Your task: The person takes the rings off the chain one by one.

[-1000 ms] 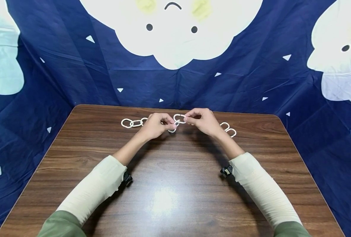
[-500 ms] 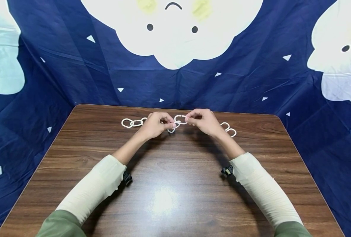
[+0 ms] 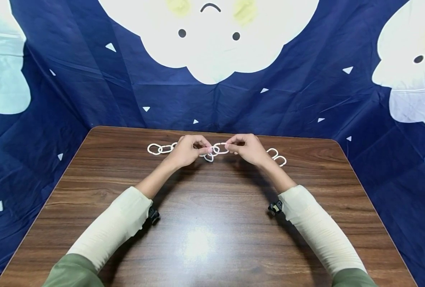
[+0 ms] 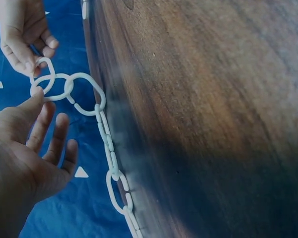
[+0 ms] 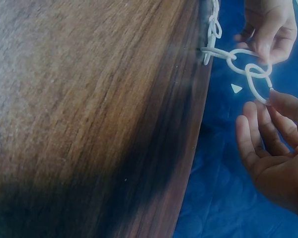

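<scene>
A white plastic chain (image 4: 109, 144) runs along the table's far edge, its left end lying past my left hand (image 3: 191, 150) in the head view. Between thumb and index finger, my left hand pinches a chain link (image 4: 57, 98) close to the chain's right end. My right hand (image 3: 248, 149) pinches the end link (image 5: 252, 85), which passes through the link in my left hand. A narrow gap shows in the end link near my right thumb. In the left wrist view, the raised links slope down from my fingers to the rest of the chain.
Two loose white links (image 3: 277, 153) lie side by side on the brown wooden table (image 3: 205, 199), partly behind my right wrist. A blue curtain (image 3: 183, 107) with white clouds stands just behind the far edge. Wrist cameras (image 3: 275, 207) sit under both sleeves.
My right hand has come down slightly and drawn a little to the right, and the end link has moved with it. My left hand stays almost in place, still pinching its link.
</scene>
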Available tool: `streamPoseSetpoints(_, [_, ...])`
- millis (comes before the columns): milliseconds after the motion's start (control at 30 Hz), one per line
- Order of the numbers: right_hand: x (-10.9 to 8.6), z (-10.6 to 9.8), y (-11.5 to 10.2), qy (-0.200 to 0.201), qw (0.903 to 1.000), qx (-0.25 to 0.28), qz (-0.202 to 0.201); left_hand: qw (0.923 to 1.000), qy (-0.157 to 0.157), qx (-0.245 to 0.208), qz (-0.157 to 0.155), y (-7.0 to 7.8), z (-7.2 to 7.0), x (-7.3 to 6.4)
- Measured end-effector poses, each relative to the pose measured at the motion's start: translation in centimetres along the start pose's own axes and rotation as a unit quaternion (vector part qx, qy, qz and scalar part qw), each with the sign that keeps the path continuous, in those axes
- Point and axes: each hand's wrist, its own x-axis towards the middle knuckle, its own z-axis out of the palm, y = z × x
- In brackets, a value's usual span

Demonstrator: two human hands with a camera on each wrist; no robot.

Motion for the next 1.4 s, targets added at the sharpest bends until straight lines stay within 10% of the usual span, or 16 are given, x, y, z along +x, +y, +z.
streamPoseSetpoints(1400, [-0.5, 1.3, 0.4, -0.095, 0.9953, -0.016, 0.016, 0.9999, 0.002, 0.009, -0.010, 0.0, 0.1, 0.3])
